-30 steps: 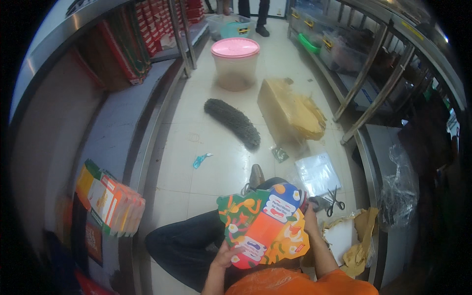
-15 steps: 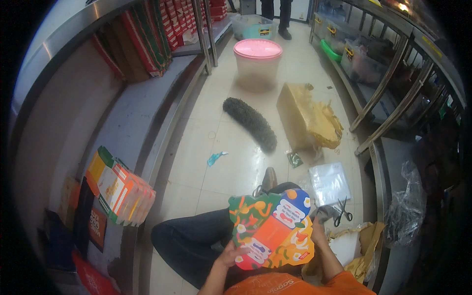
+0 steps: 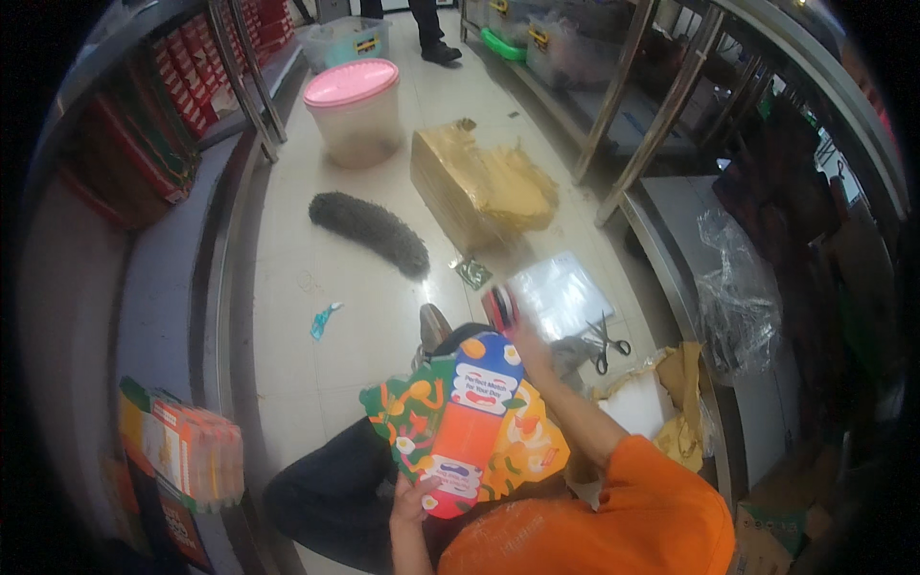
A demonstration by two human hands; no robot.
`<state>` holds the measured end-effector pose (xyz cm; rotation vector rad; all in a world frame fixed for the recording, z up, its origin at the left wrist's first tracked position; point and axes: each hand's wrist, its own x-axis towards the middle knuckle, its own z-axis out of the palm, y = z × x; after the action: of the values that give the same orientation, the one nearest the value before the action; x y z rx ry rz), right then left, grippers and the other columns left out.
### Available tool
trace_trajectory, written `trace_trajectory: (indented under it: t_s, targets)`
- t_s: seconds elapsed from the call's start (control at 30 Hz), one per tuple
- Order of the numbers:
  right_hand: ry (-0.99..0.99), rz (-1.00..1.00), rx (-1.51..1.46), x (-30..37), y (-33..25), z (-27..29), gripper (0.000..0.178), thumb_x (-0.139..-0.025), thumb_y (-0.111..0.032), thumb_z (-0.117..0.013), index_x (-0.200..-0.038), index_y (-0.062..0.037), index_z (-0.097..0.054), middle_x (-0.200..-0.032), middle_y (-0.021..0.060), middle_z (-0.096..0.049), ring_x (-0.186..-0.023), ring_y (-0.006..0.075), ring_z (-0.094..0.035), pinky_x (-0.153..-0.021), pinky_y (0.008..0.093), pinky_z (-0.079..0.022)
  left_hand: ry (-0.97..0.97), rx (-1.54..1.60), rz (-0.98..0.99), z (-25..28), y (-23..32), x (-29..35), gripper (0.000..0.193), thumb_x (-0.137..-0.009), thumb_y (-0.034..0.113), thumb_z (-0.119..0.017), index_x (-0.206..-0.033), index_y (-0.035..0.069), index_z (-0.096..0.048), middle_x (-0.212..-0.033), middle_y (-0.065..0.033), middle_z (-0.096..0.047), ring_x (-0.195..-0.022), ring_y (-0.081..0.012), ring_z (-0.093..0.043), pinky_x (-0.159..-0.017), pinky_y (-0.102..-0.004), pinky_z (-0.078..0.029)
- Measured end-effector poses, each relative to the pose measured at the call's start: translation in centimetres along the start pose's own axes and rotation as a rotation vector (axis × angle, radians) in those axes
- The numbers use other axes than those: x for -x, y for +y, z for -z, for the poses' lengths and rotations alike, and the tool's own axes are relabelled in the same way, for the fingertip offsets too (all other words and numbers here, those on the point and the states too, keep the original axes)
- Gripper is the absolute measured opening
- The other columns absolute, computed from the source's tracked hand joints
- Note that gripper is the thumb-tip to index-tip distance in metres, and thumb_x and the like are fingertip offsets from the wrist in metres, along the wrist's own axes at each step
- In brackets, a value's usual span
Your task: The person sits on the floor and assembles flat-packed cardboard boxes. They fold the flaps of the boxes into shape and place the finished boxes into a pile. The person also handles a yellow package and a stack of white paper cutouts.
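Observation:
Across my lap lies a colourful printed cardboard sheet (image 3: 467, 407) with a curvy outline, in green, blue, orange, yellow and pink. My left hand (image 3: 414, 498) grips its lower left edge, thumb on top. Beyond the sheet's far edge, my right hand (image 3: 522, 331) is stretched forward at a small red, white and dark object (image 3: 500, 309), blurred, whose kind I cannot make out. The fingers there are smeared and partly hidden. A clear plastic packet (image 3: 565, 295) lies beside that hand, and black-handled scissors (image 3: 606, 345) rest to its right.
Ahead on the floor are a dark shaggy roll (image 3: 369, 233), a torn brown paper package (image 3: 470, 187) and a pink-lidded tub (image 3: 355, 115). Folded orange cartons (image 3: 196, 450) stand on the left shelf. Crumpled clear plastic (image 3: 738, 297) hangs at right. Someone's legs (image 3: 431, 29) show far off.
My right hand has come off the cardboard's right side and reached forward to the red object. The left hand still holds the sheet. My view has swung right.

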<state>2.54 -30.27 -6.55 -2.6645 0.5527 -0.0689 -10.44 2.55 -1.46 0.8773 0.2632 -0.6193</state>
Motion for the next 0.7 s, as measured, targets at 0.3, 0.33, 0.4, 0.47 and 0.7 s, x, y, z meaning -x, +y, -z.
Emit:
trace_trajectory:
  t_s: [0.3,0.33,0.4,0.47,0.7]
  targets:
    - [-0.27,-0.395,-0.356,-12.0,3.5,-2.1,0.055,-0.07,-0.046,-0.069,-0.1,0.0007,-0.065,-0.092,0.0206,-0.068,-0.086,0.0318,-0.068,-0.071,0.0428,-0.054,0.045,-0.02,0.036,-0.5,-0.2,-0.2,0.078,-0.068,0.003,-0.066,-0.138,0.003,-0.032,-0.125,-0.0129,-0.051,-0.113,-0.0279,-0.054,-0.095,-0.0408,-0.045]
    - [-0.483,-0.473,-0.623,-11.5,0.9,0.5,0.046,-0.076,-0.039,-0.067,-0.099,0.001,-0.065,-0.091,0.0171,-0.068,-0.073,0.0279,-0.068,-0.057,0.0385,-0.055,0.039,-0.006,0.01,-0.4,0.2,0.0,0.077,-0.069,0.003,-0.066,-0.138,0.003,-0.032,-0.126,-0.0132,-0.051,-0.113,-0.0278,-0.054,-0.095,-0.0407,-0.045]
    - [-0.475,-0.553,-0.796,-11.6,-0.2,0.9,0.036,-0.081,-0.03,-0.065,-0.098,0.0018,-0.065,-0.089,0.0146,-0.067,-0.065,0.0251,-0.067,-0.046,0.0354,-0.052,0.047,-0.005,0.01,0.2,0.1,0.2,0.077,-0.069,0.004,-0.066,-0.138,0.003,-0.032,-0.126,-0.0134,-0.05,-0.114,-0.0275,-0.054,-0.095,-0.0402,-0.045]
    - [-0.484,-0.575,-0.796,-11.8,0.2,1.7,0.034,-0.083,-0.028,-0.063,-0.099,0.0025,-0.064,-0.09,0.0146,-0.067,-0.064,0.0269,-0.066,-0.046,0.0373,-0.052,0.035,0.01,0.024,0.1,0.1,0.1,0.076,-0.07,0.003,-0.065,-0.138,0.003,-0.032,-0.127,-0.0135,-0.05,-0.114,-0.0272,-0.053,-0.095,-0.0399,-0.045]
    - [-0.47,-0.442,-1.075,-9.8,2.4,3.1,0.03,-0.085,-0.022,-0.061,-0.102,0.0027,-0.066,-0.093,0.0128,-0.068,-0.067,0.0221,-0.064,-0.058,0.0303,-0.053,0.041,0.056,0.016,-0.1,0.0,0.0,0.077,-0.069,-0.002,-0.065,-0.138,0.003,-0.033,-0.127,-0.0137,-0.05,-0.114,-0.0274,-0.053,-0.095,-0.0398,-0.045]
